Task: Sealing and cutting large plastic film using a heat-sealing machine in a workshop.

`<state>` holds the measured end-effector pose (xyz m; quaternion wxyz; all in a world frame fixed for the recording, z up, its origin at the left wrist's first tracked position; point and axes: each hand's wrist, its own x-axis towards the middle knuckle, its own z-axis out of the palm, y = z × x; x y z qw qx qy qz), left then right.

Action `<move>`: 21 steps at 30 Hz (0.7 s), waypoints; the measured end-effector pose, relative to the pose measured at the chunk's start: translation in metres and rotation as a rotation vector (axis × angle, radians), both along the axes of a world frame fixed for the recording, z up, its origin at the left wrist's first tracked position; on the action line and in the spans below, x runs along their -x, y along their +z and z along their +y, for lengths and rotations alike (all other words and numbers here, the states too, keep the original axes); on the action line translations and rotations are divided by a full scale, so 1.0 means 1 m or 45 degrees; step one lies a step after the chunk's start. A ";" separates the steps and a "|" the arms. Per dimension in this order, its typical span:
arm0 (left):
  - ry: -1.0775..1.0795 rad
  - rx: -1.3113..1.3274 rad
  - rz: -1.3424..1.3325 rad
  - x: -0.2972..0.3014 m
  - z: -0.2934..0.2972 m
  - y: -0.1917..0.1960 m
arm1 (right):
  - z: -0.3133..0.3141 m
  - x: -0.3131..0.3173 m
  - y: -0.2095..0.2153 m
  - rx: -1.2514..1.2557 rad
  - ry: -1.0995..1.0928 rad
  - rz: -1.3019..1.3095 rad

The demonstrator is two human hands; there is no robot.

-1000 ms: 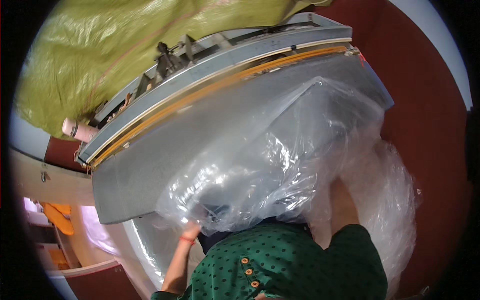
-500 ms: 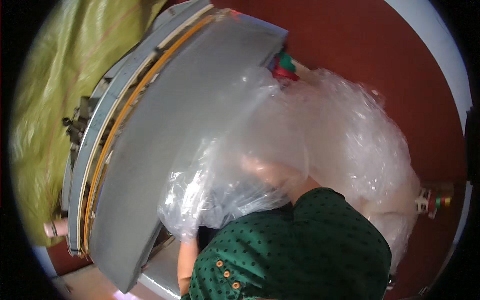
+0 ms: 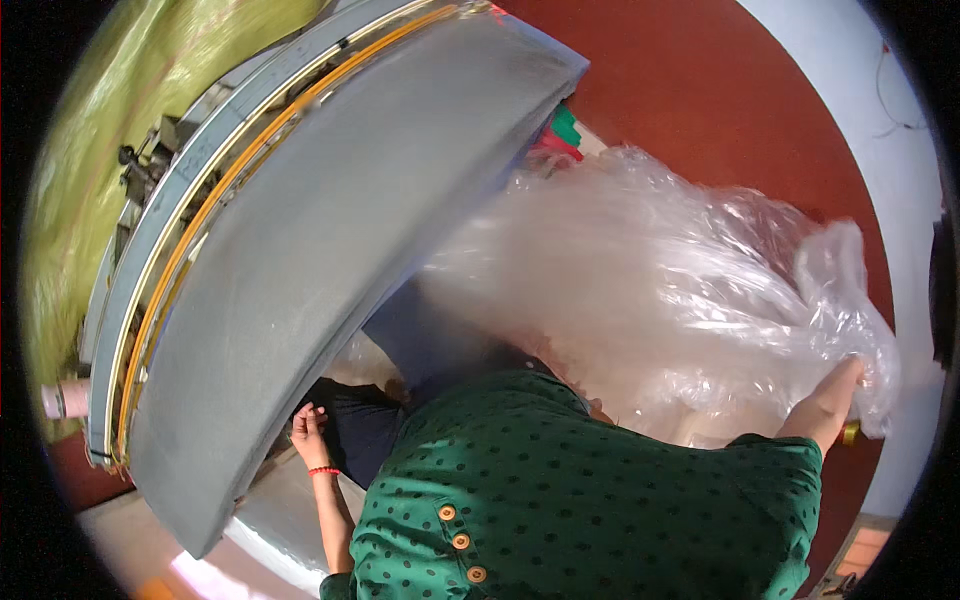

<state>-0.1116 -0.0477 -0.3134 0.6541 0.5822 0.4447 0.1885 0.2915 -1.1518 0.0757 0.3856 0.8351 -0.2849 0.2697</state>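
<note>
A large clear plastic sheet (image 3: 720, 270) lies crumpled to the right of the grey table top (image 3: 330, 190), partly blurred by motion. My right hand (image 3: 856, 372) is stretched out to the far right, closed on the bunched end of this sheet. Beside the near edge of the grey table top, my left hand (image 3: 309, 428) has its fingers loosely bent, with nothing visible in them. Dark cloth over my legs shows between the left hand and the sheet.
A long machine bed with an orange strip (image 3: 215, 190) runs along the table's far left side. Behind it hangs a yellow-green sheet (image 3: 75, 230). A pink thread cone (image 3: 68, 400) stands at the left. Red and green cloth (image 3: 563, 128) lies by the table's right corner.
My right hand has swung far right, pulling the plastic sheet off the table top and my lap. The left hand has come out from under the plastic and is apart from it.
</note>
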 end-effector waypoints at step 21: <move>-0.045 -0.318 0.512 0.095 -0.026 0.044 | 0.747 0.019 -0.516 -0.976 0.576 2.122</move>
